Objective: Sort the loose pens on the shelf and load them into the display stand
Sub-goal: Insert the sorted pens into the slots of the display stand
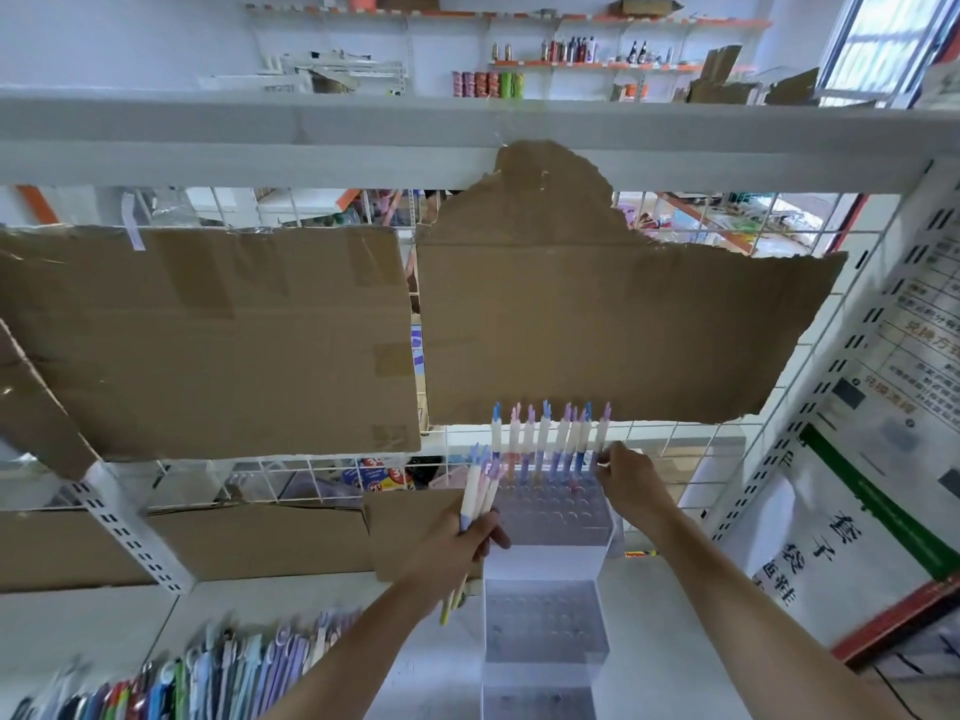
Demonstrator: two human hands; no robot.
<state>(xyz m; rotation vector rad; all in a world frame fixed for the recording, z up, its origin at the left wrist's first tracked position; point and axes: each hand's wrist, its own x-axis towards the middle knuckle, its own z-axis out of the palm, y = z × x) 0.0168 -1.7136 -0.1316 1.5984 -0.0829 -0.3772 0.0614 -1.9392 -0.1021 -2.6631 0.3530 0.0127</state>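
A tiered clear display stand (545,574) with rows of round holes sits on the white shelf. Several white pens (545,439) with blue, pink and purple ends stand upright in its back row. My right hand (628,480) reaches to the right end of that row and pinches the rightmost pen (602,433) near its lower part. My left hand (457,553) grips a small bundle of similar pens (480,485), tips up, just left of the stand. Many loose multicoloured pens (208,672) lie along the shelf at lower left.
Brown cardboard sheets (208,340) hang on the wire grid behind the shelf. A white shelf upright (130,532) stands at left. Printed posters (883,459) cover the right side panel. More shelves with bottles show far behind.
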